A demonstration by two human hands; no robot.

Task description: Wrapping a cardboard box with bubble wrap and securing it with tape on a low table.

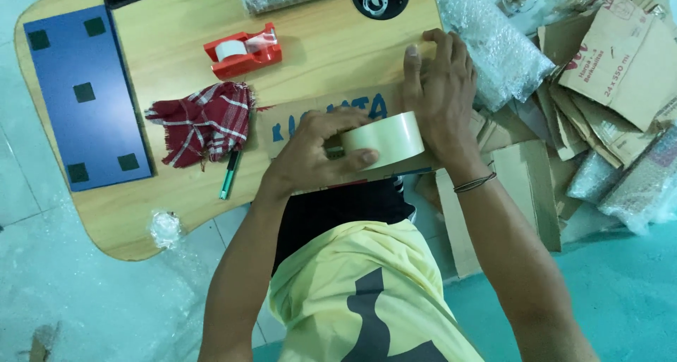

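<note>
— Two hands working here: what are they holding?
— The left hand (317, 154) is gripping a pale tape roll (386, 140); the right hand (438, 97), fingers spread, is pressing flat on the cardboard piece (321, 118) under both hands.

The scene is bright and evenly lit, with soft, diffuse light and no hard-edged shadows; only a faint shade lies under the red tape dispenser (243, 50) and the checked cloth (204, 122) on the wooden table (317, 44); the bubble wrap (493, 44) at upper right glints with small white highlights and is nearly washed out; focus is fairly sharp at centre; the wide lens bends the table's edges; the yellow shirt (367, 291) near the bottom looks slightly soft.
</note>
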